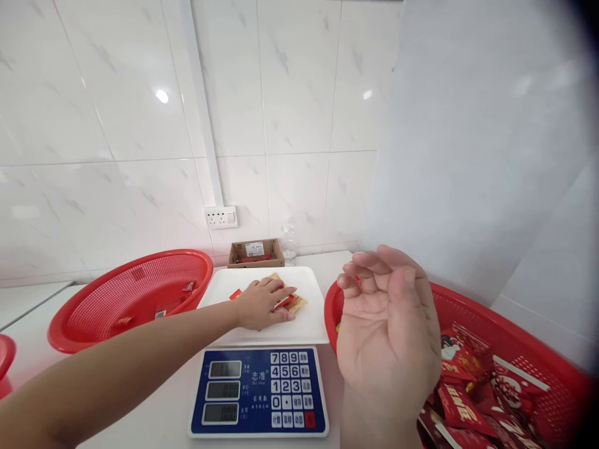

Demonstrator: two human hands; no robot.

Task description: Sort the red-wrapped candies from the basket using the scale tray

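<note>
My left hand (pixel 264 304) rests on several small red and tan packets (pixel 296 304) lying on the white pan (pixel 210 328) of a scale. Its fingers curl over the packets. My right hand (pixel 388 330) is raised in front of the right red basket, palm up, fingers apart and slightly bent, with nothing in it. Below the pan is the scale's blue panel (pixel 259 393) with keys and three displays.
At the left stands a red basket (pixel 135 265) with a few packets. The right red basket (pixel 496 312) holds many red packets (pixel 461 408). Behind the pan are a cardboard box (pixel 256 249) and a clear plastic bottle (pixel 289 246), near the tiled wall.
</note>
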